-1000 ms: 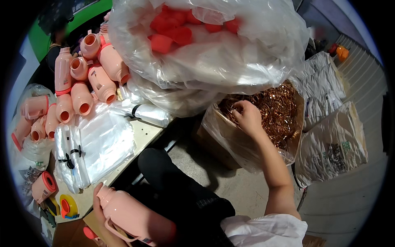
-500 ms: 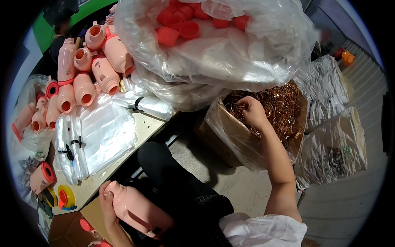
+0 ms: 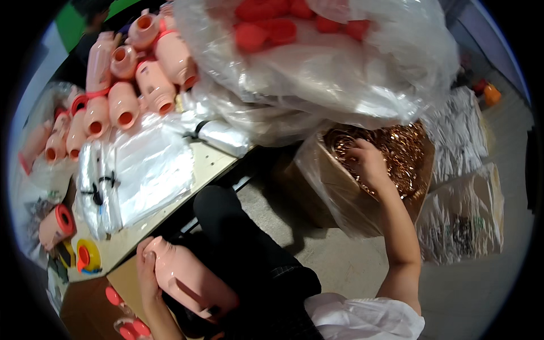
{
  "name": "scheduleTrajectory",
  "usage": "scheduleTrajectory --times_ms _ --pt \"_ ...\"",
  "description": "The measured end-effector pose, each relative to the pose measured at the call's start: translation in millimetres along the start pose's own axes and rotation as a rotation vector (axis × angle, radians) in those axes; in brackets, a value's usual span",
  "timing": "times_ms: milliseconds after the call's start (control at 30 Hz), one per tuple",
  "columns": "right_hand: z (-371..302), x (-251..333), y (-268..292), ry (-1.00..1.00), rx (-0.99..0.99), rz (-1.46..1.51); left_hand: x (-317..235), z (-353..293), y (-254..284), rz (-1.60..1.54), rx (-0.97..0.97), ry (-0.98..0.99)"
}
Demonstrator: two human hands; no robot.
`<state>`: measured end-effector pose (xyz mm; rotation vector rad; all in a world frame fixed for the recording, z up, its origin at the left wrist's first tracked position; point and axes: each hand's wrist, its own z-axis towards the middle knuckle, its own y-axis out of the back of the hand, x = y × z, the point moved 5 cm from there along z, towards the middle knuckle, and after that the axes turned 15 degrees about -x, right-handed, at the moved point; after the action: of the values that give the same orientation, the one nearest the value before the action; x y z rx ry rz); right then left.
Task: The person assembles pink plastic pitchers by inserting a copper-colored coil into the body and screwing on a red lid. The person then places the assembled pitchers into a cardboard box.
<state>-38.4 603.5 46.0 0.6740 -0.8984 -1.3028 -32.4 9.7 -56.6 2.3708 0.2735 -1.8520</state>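
My left hand [image 3: 148, 266] is wrapped round the neck end of a pink plastic flask casing with a handle [image 3: 195, 277], which lies tilted across my lap. To the right, my right hand [image 3: 368, 164] reaches into a plastic-lined cardboard box [image 3: 334, 190]. Its fingers are bent together among a heap of shiny copper-coloured wire rings [image 3: 405, 153]; whatever they may pinch is hidden. Further similar pink casings [image 3: 123, 105] are piled on the table at the upper left, their open necks mostly toward me.
A big clear plastic bag [image 3: 334, 73] of red cups [image 3: 266, 34] bulges over the far side. Clear plastic sheets [image 3: 153, 170] and tied rolls [image 3: 99, 187] cover part of the table [image 3: 212, 164]. Wrapped sacks [image 3: 464, 215] stand right; an open carton [image 3: 85, 306] sits lower left.
The view has shifted a little, so the box and table sit differently in it. My right hand stays among the rings, its fingers slightly deeper. My left hand keeps holding the casing.
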Motion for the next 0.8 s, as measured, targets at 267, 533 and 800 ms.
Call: scheduleTrajectory --times_ms 267,533,800 --pt "12.2 248.7 -66.6 -0.005 -0.171 0.856 1.3 -10.3 -16.8 -0.188 0.07 -0.025" --pt "-48.9 388.7 -99.7 0.661 -0.151 1.102 -14.2 -42.2 -3.4 -0.143 -0.046 -0.157" --pt "-65.7 397.6 -101.6 0.356 -0.034 1.325 2.9 -47.2 14.0 -0.375 -0.098 -0.113"
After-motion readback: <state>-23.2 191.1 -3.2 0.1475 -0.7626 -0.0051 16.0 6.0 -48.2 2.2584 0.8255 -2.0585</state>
